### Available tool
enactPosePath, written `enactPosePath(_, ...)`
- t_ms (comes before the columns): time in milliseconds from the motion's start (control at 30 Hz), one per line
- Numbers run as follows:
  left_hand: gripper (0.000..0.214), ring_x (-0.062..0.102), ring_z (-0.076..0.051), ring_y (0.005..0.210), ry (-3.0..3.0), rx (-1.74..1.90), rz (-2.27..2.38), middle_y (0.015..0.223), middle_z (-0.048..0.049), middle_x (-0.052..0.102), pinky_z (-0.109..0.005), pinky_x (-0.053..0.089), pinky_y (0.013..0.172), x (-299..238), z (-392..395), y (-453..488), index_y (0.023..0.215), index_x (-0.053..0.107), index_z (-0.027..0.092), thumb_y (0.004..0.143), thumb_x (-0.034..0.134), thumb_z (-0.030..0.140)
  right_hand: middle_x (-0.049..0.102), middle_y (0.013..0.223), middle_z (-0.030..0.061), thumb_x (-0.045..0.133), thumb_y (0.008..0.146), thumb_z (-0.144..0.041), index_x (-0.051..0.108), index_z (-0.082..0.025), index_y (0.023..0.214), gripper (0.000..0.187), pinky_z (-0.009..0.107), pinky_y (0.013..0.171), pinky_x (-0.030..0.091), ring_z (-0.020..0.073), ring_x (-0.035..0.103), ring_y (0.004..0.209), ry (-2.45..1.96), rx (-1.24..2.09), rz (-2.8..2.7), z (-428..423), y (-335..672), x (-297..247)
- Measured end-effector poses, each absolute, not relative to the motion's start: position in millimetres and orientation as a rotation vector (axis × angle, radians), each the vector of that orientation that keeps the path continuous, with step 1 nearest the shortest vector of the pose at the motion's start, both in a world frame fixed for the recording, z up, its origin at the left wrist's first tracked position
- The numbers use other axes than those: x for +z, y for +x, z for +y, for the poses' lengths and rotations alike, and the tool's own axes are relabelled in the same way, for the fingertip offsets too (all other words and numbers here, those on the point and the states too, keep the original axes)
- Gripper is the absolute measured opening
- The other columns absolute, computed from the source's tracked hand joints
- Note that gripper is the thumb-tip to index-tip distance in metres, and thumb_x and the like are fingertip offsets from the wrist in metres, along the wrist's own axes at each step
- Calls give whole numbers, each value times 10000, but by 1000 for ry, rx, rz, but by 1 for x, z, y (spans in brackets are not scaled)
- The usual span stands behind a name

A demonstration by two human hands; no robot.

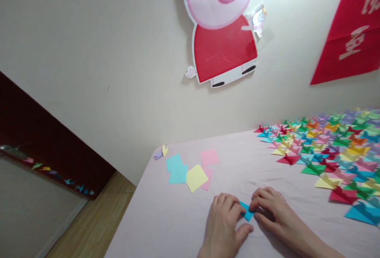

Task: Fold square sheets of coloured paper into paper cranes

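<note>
A small piece of folded blue paper (247,213) lies on the pale pink cloth surface between my two hands. My left hand (223,223) holds it by its left side, fingers curled onto the paper and thumb stretched out below. From the other side, my right hand (274,215) grips the paper's right edge with its fingertips. My fingers cover part of the paper, so its full folded shape is hidden. Beyond my left hand are a yellow paper square (197,178), turquoise squares (178,173) and a pink square (209,157), all flat.
Rows of colourful folded paper birds (341,167) fill the right side. Two small folded pieces (162,152) sit at the far left corner. A wall with a cartoon pig cutout (225,52) and a red banner (350,32) rises behind. More folded birds (53,172) line a dark ledge.
</note>
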State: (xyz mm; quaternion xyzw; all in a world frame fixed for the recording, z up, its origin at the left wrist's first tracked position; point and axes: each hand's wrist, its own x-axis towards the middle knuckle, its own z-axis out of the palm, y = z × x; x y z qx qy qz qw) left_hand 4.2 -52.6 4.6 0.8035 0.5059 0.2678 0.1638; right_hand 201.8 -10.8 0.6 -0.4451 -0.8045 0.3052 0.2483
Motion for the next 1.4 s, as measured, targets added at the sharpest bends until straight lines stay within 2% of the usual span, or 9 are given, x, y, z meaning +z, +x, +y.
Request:
enactPosePath(267,173,522,-208,977,2299,794,1418,1001,-9,624,-358,408,848,4,-50,5,944,623,222,822,729,159,673,893,34,610,818,-208,701,-267,789,112,393,829,427,246,556,917,-1227,821,-2179,-11,200,2)
enactPosePath(433,105,534,-196,931,2350,845,1463,932,-10,635,-345,413,821,8,-48,9,849,639,209,888,641,111,664,927,24,651,805,-204,686,-262,840,75,389,853,415,240,542,951,-1220,775,-2226,-14,199,10)
enactPosePath(567,144,542,-190,910,2332,863,1535,911,-10,636,-334,422,808,10,-51,13,831,621,196,868,621,57,664,884,18,628,840,-192,679,-242,776,96,378,819,403,227,544,911,-1244,743,-2243,-13,197,10)
enactPosePath(733,167,543,-207,934,2266,846,1557,949,-10,632,-350,429,828,16,-57,16,886,605,207,800,708,107,658,854,12,611,838,-179,667,-238,758,113,380,813,393,220,545,886,-1239,740,-2240,-12,196,9)
enactPosePath(933,173,537,-208,923,2174,862,1647,917,-15,621,-354,421,819,13,-55,20,814,578,206,825,591,33,666,848,20,598,831,-158,653,-231,750,121,388,803,388,228,547,879,-1243,759,-2222,-11,197,8)
enactPosePath(1200,175,502,-206,866,2138,774,1779,859,-4,586,-345,394,770,11,-47,26,757,525,200,818,572,42,655,859,32,587,845,-173,638,-213,765,103,385,794,395,233,545,883,-1271,768,-2209,-9,196,5)
enactPosePath(1400,167,489,-221,902,2164,690,1853,910,-24,569,-362,384,779,7,-44,30,783,514,194,799,556,33,637,869,48,561,855,-182,633,-194,769,113,387,787,385,234,539,877,-1316,715,-2221,-9,192,4)
